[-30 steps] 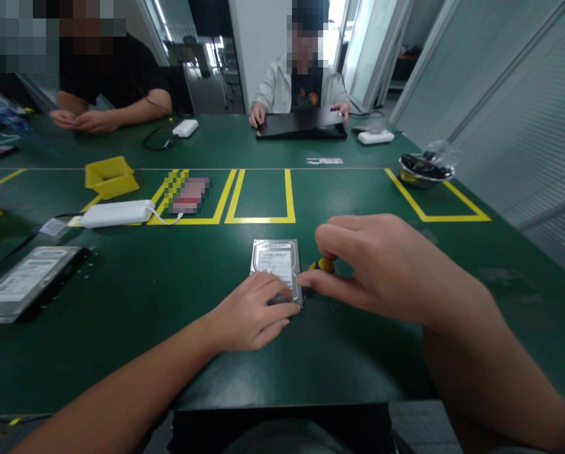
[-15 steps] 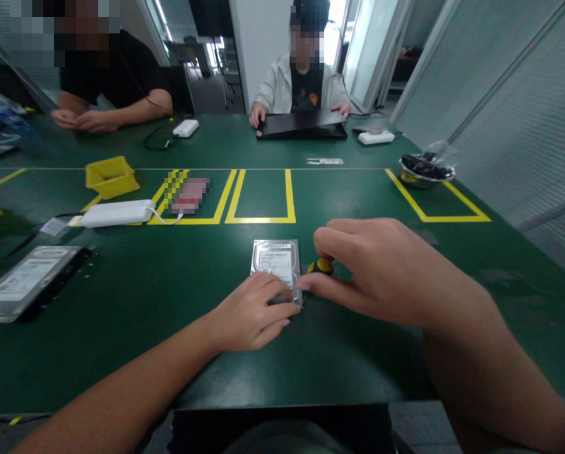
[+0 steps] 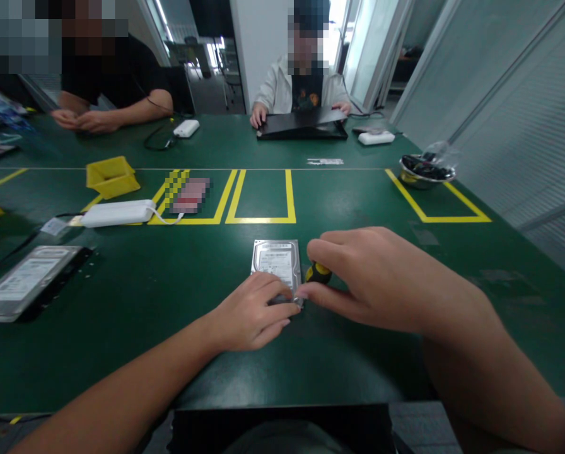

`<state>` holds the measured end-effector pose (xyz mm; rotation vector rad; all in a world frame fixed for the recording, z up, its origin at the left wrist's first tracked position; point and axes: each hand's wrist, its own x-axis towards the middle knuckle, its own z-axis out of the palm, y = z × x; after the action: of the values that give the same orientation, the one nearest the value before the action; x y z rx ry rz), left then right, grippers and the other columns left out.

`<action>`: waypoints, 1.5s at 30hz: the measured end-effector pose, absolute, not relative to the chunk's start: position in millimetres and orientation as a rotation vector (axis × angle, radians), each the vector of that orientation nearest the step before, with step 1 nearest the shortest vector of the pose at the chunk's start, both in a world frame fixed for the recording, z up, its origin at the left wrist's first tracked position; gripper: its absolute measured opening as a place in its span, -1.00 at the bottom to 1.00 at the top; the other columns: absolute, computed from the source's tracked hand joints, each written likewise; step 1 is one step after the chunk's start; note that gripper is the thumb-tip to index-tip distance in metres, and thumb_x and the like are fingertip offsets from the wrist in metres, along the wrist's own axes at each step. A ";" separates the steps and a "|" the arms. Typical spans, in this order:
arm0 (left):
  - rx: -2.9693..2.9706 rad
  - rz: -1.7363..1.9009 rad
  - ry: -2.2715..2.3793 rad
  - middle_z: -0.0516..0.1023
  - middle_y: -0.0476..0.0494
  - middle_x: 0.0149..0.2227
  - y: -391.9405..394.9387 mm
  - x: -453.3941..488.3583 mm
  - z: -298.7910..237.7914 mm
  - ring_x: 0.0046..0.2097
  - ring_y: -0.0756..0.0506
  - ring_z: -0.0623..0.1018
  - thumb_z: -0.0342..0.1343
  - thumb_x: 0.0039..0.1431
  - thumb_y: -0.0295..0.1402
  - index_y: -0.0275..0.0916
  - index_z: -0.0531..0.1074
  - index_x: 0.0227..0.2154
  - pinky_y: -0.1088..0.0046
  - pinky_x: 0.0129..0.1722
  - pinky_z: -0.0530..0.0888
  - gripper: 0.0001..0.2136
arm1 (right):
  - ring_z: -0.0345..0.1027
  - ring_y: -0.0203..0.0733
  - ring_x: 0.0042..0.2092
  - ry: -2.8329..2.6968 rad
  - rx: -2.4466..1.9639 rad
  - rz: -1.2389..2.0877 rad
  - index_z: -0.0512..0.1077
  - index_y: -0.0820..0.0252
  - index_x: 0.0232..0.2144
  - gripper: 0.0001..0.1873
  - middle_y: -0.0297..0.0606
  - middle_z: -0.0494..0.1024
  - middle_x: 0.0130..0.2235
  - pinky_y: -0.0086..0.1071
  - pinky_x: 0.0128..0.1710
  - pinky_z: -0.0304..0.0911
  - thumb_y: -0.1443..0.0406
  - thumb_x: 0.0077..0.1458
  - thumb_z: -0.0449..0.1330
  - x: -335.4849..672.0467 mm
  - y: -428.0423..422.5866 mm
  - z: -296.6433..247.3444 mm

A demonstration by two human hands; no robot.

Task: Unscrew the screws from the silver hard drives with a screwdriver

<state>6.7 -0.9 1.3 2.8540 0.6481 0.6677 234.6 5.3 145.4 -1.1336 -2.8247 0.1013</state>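
- Fingers (image 3: 279, 302) of the left hand (image 3: 251, 315) lie loosely bent, palm down, on the near end of a hard drive (image 3: 275, 260), pressing on it without closing round it.
- The right hand (image 3: 381, 277) is closed round a screwdriver (image 3: 318, 273). Only its yellow and black handle shows between thumb and forefinger, just beside the drive's right edge. The tip is hidden.
- The hard drive lies flat, label up, on the green table (image 3: 169, 353), in the middle and close in front of the person.
- Just beyond it is a yellow tape rectangle (image 3: 289, 195) marked on the table.
- To the left, a white power brick (image 3: 116, 213) with a cable, a yellow bin (image 3: 111, 176) and a second hard drive (image 3: 24, 280) on a dark base lie well apart from the hands.
- Far right, a metal bowl (image 3: 424, 173) sits at the corner of another taped outline.
- Across the table, a person in a pale jacket holds a black laptop (image 3: 301, 125). Another person's clasped hands (image 3: 81, 120) rest at far left.
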 end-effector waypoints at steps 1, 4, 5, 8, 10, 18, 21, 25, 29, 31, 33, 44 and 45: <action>2.854 0.672 0.650 0.48 -0.23 -0.07 -1.0 6.9 1.4 -0.07 -0.21 0.43 0.09 0.23 -0.41 -0.21 0.48 -0.02 0.14 -0.07 0.40 -0.73 | 0.08 -0.34 -0.46 -2.832 -1.118 0.115 0.33 0.20 -0.37 -0.70 -0.34 0.39 -0.41 -0.35 -0.44 -0.21 0.11 0.28 0.05 234.8 5.3 145.8; 2.859 0.689 0.654 0.48 -0.23 -0.10 -0.8 7.2 1.7 -0.08 -0.21 0.42 0.08 0.23 -0.41 -0.21 0.49 -0.03 0.14 -0.07 0.40 -0.73 | 0.10 -0.34 -0.45 -2.851 -1.082 0.165 0.33 0.21 -0.35 -0.73 -0.34 0.40 -0.41 -0.35 -0.44 -0.19 0.14 0.28 0.04 235.4 5.5 147.1; 2.863 0.683 0.652 0.48 -0.23 -0.11 -0.7 7.2 2.0 -0.08 -0.21 0.42 0.08 0.23 -0.41 -0.22 0.49 -0.04 0.13 -0.07 0.40 -0.74 | 0.11 -0.34 -0.45 -2.857 -1.072 0.185 0.33 0.21 -0.35 -0.74 -0.33 0.40 -0.40 -0.36 -0.44 -0.18 0.15 0.28 0.04 235.5 5.7 147.5; 2.876 0.657 0.648 0.47 -0.23 -0.13 -0.2 6.9 3.1 -0.08 -0.21 0.42 0.07 0.23 -0.41 -0.22 0.50 -0.07 0.13 -0.06 0.40 -0.77 | 0.15 -0.33 -0.41 -2.868 -1.039 0.243 0.36 0.22 -0.33 -0.77 -0.30 0.41 -0.35 -0.36 -0.42 -0.13 0.18 0.27 0.05 235.6 6.9 147.8; 2.882 0.656 0.647 0.46 -0.23 -0.13 -0.1 6.7 3.5 -0.08 -0.21 0.42 0.08 0.23 -0.41 -0.22 0.50 -0.08 0.13 -0.05 0.40 -0.77 | 0.17 -0.31 -0.38 -2.870 -1.011 0.278 0.38 0.24 -0.31 -0.76 -0.27 0.40 -0.32 -0.37 -0.41 -0.08 0.19 0.27 0.04 235.5 7.9 147.3; 2.884 0.659 0.662 0.46 -0.24 -0.11 -0.2 6.5 0.5 -0.08 -0.21 0.42 0.08 0.24 -0.40 -0.20 0.50 -0.04 0.14 -0.07 0.40 -0.75 | 0.21 -0.25 -0.28 -2.846 -0.911 0.377 0.39 0.24 -0.18 -0.81 -0.25 0.38 -0.23 -0.34 -0.33 0.02 0.27 0.26 0.04 236.2 11.0 145.8; 2.880 0.674 0.656 0.46 -0.24 -0.09 0.0 6.2 0.0 -0.08 -0.21 0.41 0.08 0.24 -0.40 -0.21 0.50 -0.05 0.15 -0.08 0.39 -0.76 | 0.22 -0.24 -0.26 -2.833 -0.883 0.401 0.37 0.23 -0.14 -0.82 -0.26 0.38 -0.22 -0.33 -0.31 0.04 0.30 0.24 0.05 237.2 10.5 146.7; 2.867 0.662 0.662 0.47 -0.25 -0.07 0.6 6.3 0.7 -0.07 -0.21 0.41 0.07 0.25 -0.40 -0.21 0.49 -0.04 0.15 -0.08 0.38 -0.75 | 0.22 -0.24 -0.23 -2.828 -0.830 0.433 0.37 0.23 -0.14 -0.83 -0.25 0.38 -0.20 -0.34 -0.27 0.07 0.33 0.23 0.05 239.1 8.7 147.7; 2.853 0.646 0.666 0.48 -0.24 -0.07 0.8 6.1 1.5 -0.07 -0.21 0.42 0.07 0.24 -0.41 -0.20 0.49 -0.05 0.14 -0.07 0.39 -0.76 | 0.22 -0.24 -0.22 -2.823 -0.791 0.468 0.37 0.23 -0.13 -0.81 -0.24 0.38 -0.17 -0.35 -0.25 0.09 0.37 0.21 0.06 240.4 7.3 147.9; 2.854 0.641 0.665 0.48 -0.23 -0.08 0.7 5.8 1.8 -0.06 -0.21 0.43 0.07 0.24 -0.41 -0.20 0.50 -0.05 0.14 -0.06 0.39 -0.75 | 0.22 -0.24 -0.21 -2.826 -0.785 0.476 0.37 0.23 -0.11 -0.79 -0.23 0.39 -0.16 -0.35 -0.24 0.09 0.40 0.19 0.07 240.8 6.9 147.8; 2.854 0.649 0.666 0.48 -0.22 -0.08 0.7 5.7 1.8 -0.05 -0.21 0.43 0.08 0.23 -0.41 -0.19 0.50 -0.04 0.12 -0.03 0.39 -0.75 | 0.23 -0.23 -0.20 -2.832 -0.777 0.487 0.37 0.23 -0.10 -0.77 -0.22 0.40 -0.14 -0.34 -0.23 0.11 0.41 0.17 0.09 241.1 6.7 147.8; 2.850 0.670 0.663 0.48 -0.22 -0.07 0.9 5.6 1.5 -0.03 -0.22 0.43 0.08 0.23 -0.41 -0.18 0.49 -0.04 0.06 0.03 0.39 -0.74 | 0.24 -0.22 -0.17 -2.853 -0.761 0.538 0.38 0.23 -0.12 -0.76 -0.22 0.40 -0.12 -0.33 -0.19 0.14 0.45 0.13 0.10 240.9 7.3 149.7; 2.851 0.671 0.666 0.48 -0.22 -0.08 0.8 5.6 1.5 -0.03 -0.22 0.44 0.08 0.23 -0.41 -0.18 0.50 -0.04 0.06 0.03 0.40 -0.75 | 0.24 -0.22 -0.17 -2.854 -0.761 0.537 0.38 0.23 -0.12 -0.76 -0.22 0.41 -0.12 -0.33 -0.19 0.14 0.45 0.13 0.10 240.8 7.3 149.7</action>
<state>5.6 0.8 1.5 2.8514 0.6661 0.6715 240.8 7.3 149.7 -0.7608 -2.8538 0.5371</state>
